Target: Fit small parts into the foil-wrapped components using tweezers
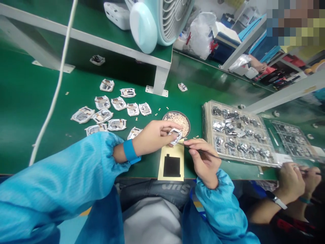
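Observation:
Between the fingers and thumb of my left hand [154, 137] is a small white watch case [175, 136] with dark and metallic parts inside. My right hand [204, 157] pinches a pair of dark tweezers [200, 151], their tips close to the lower edge of the case; whether they touch it I cannot tell. Just beyond the case sits a round dish [179, 120] full of small beige pieces. Below my hands lies a yellowish sheet [161, 169] bearing a black, nearly square sticker [172, 166].
Several more watch cases [118, 103] lie to the left. On the right stands a compartment tray [210, 142] of metal parts, with another parts tray [291, 139] beyond. A co-worker's hands [291, 179] work at far right. A shelf leg [159, 79] and white cable [57, 88] cross the bench.

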The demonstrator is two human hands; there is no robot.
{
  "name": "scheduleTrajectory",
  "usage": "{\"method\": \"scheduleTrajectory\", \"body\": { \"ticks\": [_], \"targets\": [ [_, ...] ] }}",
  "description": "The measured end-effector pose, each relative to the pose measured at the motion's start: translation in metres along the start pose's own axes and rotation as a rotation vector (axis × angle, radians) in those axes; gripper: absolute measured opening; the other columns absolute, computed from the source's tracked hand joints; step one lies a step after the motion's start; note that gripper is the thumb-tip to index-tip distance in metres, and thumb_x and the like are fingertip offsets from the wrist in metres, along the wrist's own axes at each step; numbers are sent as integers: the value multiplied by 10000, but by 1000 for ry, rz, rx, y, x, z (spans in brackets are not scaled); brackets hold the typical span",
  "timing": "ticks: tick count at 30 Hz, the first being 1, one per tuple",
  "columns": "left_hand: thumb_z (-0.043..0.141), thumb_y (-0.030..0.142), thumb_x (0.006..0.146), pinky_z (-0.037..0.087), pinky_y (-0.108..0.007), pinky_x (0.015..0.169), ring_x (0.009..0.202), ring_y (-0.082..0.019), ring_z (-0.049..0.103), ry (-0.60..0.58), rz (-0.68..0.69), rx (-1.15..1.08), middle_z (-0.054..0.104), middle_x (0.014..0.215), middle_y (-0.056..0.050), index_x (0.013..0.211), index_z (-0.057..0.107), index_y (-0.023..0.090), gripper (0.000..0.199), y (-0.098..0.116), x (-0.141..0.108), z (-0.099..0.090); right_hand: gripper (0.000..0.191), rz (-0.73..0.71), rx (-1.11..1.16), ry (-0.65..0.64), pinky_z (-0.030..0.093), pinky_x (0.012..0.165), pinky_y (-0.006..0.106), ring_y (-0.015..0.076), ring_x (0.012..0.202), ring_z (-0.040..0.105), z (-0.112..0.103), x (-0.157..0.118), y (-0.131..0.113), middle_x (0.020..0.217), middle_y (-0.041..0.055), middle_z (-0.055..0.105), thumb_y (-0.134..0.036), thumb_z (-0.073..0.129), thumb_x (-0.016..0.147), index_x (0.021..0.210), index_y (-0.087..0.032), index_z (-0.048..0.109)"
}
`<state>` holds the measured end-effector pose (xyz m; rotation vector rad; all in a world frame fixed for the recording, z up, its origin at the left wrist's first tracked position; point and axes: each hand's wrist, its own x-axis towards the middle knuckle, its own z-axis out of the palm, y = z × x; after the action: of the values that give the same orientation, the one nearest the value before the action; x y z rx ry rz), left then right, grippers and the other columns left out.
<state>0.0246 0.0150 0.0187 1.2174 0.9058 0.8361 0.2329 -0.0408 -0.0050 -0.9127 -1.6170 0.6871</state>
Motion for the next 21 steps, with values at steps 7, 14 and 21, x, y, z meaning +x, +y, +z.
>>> {"method": "scheduleTrajectory", "body": {
  "ticks": [7, 14, 21],
  "targets": [
    [787, 254, 803, 646, -279, 659, 735, -175, 740, 35, 22, -139, 776, 889, -90, 1114, 723, 96, 355, -1, 4, -2, 186, 67, 167, -63, 547, 852, 437, 244, 942, 728, -5, -2, 0, 972, 61, 779, -94, 662, 927, 1005, -254, 717],
    [820, 292, 765, 598, -230, 674, 917, -206, 744, 227, 74, -62, 739, 1215, -129, 1334, 632, 139, 618, -2, 4, -4, 362, 181, 410, -40, 478, 606, 339, 185, 624, 624, -12, -11, -13, 672, 49, 669, -338, 447, 1067, 795, -204, 646],
    [847, 446, 741, 613, -284, 699, 788, -211, 750, 241, -51, 19, 766, 917, -69, 1213, 708, 154, 573, -2, 7, -12, 257, 274, -381, 253, 376, 561, 286, 141, 584, 513, -98, 37, -40, 651, -6, 592, -429, 648, 962, 864, -204, 723]
  ]
}}
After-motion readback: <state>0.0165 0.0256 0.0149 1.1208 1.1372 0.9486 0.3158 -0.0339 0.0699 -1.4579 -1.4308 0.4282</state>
